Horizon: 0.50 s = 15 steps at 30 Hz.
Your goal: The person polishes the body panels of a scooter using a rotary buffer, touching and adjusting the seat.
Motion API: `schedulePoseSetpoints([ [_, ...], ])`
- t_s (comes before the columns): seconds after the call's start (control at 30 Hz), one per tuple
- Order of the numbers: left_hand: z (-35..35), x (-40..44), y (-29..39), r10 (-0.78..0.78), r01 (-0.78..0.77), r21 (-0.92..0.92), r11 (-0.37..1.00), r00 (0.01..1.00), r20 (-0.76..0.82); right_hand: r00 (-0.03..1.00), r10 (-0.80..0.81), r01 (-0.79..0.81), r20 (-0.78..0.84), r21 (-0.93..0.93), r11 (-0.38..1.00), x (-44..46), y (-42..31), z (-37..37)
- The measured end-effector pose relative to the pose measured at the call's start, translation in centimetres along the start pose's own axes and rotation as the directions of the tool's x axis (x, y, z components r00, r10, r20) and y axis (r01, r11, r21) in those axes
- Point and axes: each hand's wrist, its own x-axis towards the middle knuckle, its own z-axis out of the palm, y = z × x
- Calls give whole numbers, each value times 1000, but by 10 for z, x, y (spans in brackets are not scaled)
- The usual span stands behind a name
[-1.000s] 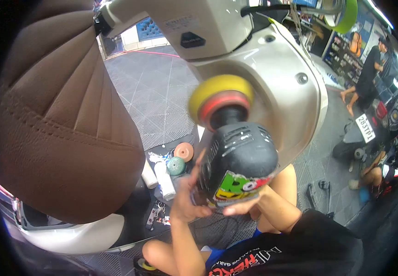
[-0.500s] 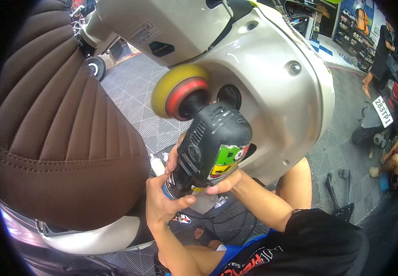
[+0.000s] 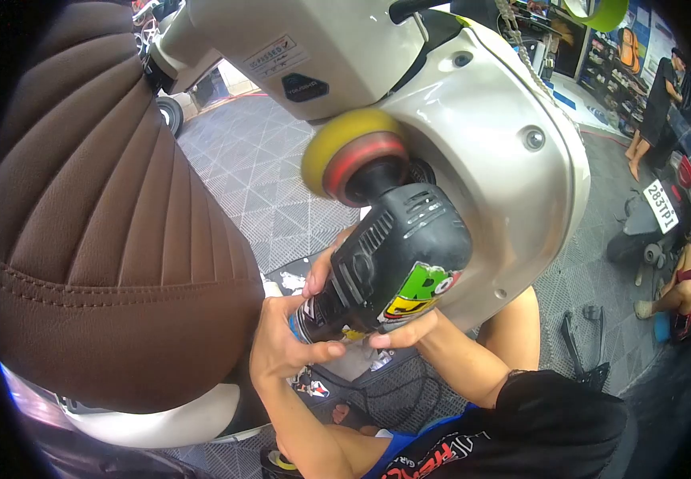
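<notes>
- Both hands grip one polisher (image 3: 401,251): the left hand (image 3: 283,339) curls around its narrow lower end beside a blue ring, thumb stretched over the near side; the right hand (image 3: 409,329) is partly closed beneath the wide body, its thumb lying along the near edge and most of its fingers hidden.
- Brown ribbed seat (image 3: 114,215) of a scooter, filling the left side.
- Pale glossy panel (image 3: 513,199) of the same scooter, to the right of the seat and beyond the hands.
- Black shirt (image 3: 537,423) with red and white lettering, at the near edge.
- The polisher itself, mid-scene between seat and panel, tilted with its head toward the far side.
- Dark motorbike (image 3: 633,239), well apart on the far right.
- Yellow pad (image 3: 351,142) on the polisher's head, blurred, close to the panel; contact cannot be told.
- Green, yellow and red sticker (image 3: 417,286) on the polisher's body.
- White plate (image 3: 661,206) on the motorbike, reading 283TPI.
</notes>
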Motion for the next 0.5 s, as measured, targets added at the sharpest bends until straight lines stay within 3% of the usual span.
schedulePoseSetpoints([
  [0.17, -1, 0, 6, 13, -13, 85, 996, 1000, -8, 998, 51, -53, -27, -83, 995, -12, -3, 0],
  [0.33, -3, -18, -52, 110, -101, 82, 992, 986, -124, 998, 59, -57, 10, -143, 988, -32, 3, -2],
  [0.4, -3, -25, -45, 52, -45, 90, 995, 995, -80, 998, 50, -42, 44, -174, 984, -43, 8, -1],
  [0.5, 0, -32, -49, 97, -96, 20, 995, 994, -54, 995, 27, -5, 97, -221, 975, -63, 18, 4],
])
